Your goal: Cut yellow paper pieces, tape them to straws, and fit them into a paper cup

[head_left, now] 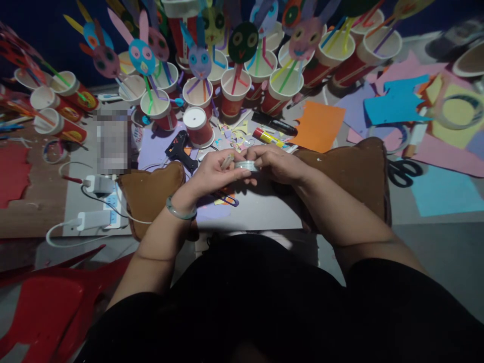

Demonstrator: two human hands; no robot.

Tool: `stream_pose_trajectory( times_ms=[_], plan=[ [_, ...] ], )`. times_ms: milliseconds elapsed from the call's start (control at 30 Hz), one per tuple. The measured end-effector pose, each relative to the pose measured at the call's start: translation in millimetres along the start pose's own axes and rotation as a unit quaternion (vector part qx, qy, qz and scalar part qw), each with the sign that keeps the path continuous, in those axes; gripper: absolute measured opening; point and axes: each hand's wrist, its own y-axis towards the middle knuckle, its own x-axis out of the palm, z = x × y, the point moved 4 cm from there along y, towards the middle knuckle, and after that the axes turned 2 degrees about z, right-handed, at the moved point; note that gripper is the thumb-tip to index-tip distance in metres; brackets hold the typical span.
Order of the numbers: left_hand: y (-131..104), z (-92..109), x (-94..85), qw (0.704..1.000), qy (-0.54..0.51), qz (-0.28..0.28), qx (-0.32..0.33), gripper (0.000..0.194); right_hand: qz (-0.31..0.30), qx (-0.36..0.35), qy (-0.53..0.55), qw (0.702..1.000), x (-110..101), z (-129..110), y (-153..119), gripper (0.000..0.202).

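Note:
Both my hands meet over the near middle of the table. A roll of clear tape is held between them. My left hand, with a pale bangle on its wrist, pinches the roll from the left, and a small yellowish piece shows at its fingers. My right hand has its fingers closed on the roll's right side. Beyond them lie paper scraps, a red and yellow glue stick and a black marker. A black glue gun lies left of my hands.
Red-and-white cups with paper animal faces on straws line the back. Brown cushions lie under my forearms. Black scissors and coloured paper are at right. Chargers and cables lie left, above a red chair.

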Motion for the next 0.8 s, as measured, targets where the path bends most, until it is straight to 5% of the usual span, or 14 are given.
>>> stream_pose_trajectory(
  times_ms=[333, 500, 600, 800],
  plan=[
    [0.1, 4.5, -10.8, 0.993, -0.062, 0.096, -0.025, 0.044, 0.009, -0.036, 0.061, 0.997, 2.1, 0.0, 0.1, 0.005],
    [2.6, -4.0, -12.1, 0.973, -0.146, 0.125, -0.128, 0.044, 0.004, -0.078, 0.038, 0.996, 3.0, -0.8, -0.1, 0.039],
    [4.3, -9.1, -7.9, 0.963, -0.163, 0.121, -0.176, 0.043, 0.033, -0.076, 0.026, 0.996, -0.6, 1.5, 1.9, 0.046],
    [4.9, -9.8, -2.6, 0.970, -0.145, 0.120, -0.155, 0.038, 0.119, -0.084, 0.043, 0.988, -5.5, -2.5, 3.1, 0.048]
  ],
)
